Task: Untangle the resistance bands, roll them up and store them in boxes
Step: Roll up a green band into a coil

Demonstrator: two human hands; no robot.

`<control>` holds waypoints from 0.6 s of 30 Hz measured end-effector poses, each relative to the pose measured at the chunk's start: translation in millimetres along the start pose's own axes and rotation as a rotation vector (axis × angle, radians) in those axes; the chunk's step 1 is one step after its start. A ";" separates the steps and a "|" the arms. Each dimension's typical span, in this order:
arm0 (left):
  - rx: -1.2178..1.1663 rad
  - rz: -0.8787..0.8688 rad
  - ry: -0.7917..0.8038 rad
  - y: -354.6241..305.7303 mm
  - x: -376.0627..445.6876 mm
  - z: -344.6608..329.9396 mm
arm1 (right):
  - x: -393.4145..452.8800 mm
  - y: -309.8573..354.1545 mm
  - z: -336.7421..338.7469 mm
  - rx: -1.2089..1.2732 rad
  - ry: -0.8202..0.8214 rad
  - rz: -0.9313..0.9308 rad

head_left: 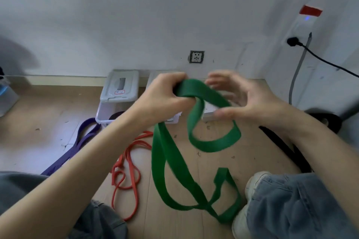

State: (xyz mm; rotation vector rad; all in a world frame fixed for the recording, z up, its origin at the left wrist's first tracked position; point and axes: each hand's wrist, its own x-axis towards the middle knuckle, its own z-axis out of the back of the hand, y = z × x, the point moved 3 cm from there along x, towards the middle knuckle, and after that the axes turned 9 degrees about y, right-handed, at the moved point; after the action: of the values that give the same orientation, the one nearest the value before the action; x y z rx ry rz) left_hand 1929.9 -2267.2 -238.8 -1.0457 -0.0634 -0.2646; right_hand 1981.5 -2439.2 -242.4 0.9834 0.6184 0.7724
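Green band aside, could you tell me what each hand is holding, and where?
Only the green band is held: the left hand grips its top loop. The right hand is open beside it.

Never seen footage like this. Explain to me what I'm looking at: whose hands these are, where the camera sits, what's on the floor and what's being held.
There is no machine here. It is one picture from a wide-angle camera worn on a person's head, looking forward and down at their own bare hands. They seem to sit or crouch on a wooden floor by a white wall.

The left hand grips one end of a wide green resistance band; the rest loops down onto the floor. The right hand is blurred, fingers spread beside the band, apparently holding nothing.

On the floor lie a thin red band and a purple band. Against the wall stands a clear storage box with a grey lid; a second box sits mostly hidden behind the hands.
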 end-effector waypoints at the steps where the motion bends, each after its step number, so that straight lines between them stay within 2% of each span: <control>1: 0.039 0.000 0.014 0.0 0.8 -6.0 | 1.9 0.4 -11.4 -0.064 0.059 0.000; 2: 0.052 -0.002 0.041 2.2 1.7 -11.3 | 4.0 -1.4 -21.1 -0.128 0.057 -0.017; 4: 0.040 -0.005 0.067 13.4 2.2 -17.2 | 8.8 -2.7 -30.1 -0.150 -0.062 -0.012; 6: -0.006 0.007 0.069 33.2 -2.5 -24.3 | 9.1 4.5 -31.2 0.002 -0.169 0.057; 9: -0.158 0.127 0.147 70.7 -15.9 -53.2 | 9.1 11.9 -26.0 0.421 -0.180 0.194; 10: -0.187 0.175 0.165 79.5 -19.4 -62.3 | 9.0 12.1 -26.1 0.491 -0.183 0.214; 11: -0.197 0.212 0.184 86.8 -21.4 -68.8 | 9.0 11.1 -27.5 0.498 -0.191 0.217; 13: -0.063 0.223 0.207 89.6 -19.9 -67.4 | 8.4 7.8 -28.2 0.471 -0.209 0.214; 15: -0.043 0.157 0.116 73.3 -12.7 -49.0 | 6.9 6.9 -20.1 0.529 -0.234 0.228; 17: -0.353 0.047 -0.048 37.6 -5.1 -20.6 | 1.7 8.5 -5.3 0.516 -0.251 0.251; 18: -0.477 -0.051 -0.117 17.6 -1.6 -4.3 | -0.9 8.7 0.6 0.398 -0.234 0.242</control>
State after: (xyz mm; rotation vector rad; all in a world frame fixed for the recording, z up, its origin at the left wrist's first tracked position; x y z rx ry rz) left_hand 1932.3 -2262.3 -256.1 -1.5350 -0.1368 -0.2714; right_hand 1978.9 -2437.3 -234.2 1.5121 0.4606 0.7452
